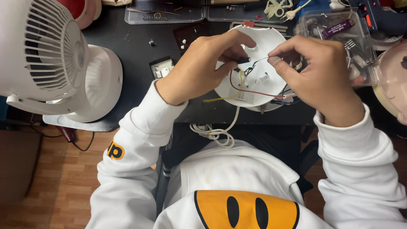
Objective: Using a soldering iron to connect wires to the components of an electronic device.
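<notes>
A round white plastic base [265, 46] lies open on the black table [127, 42], with red, yellow and black wires [250, 87] inside it. My left hand [199, 68] pinches a small black tubular part [243, 60] over the base. My right hand [318, 72] pinches the bare end of a thin wire [259, 62] that runs toward that black part. A white cable [216, 132] hangs coiled from the base over the table's front edge.
A white desk fan [46, 59] stands at the left on its round foot. Clear plastic boxes [339, 29] of small parts sit at the back right, flat trays [165, 15] at the back. A small white component [161, 68] lies near my left wrist.
</notes>
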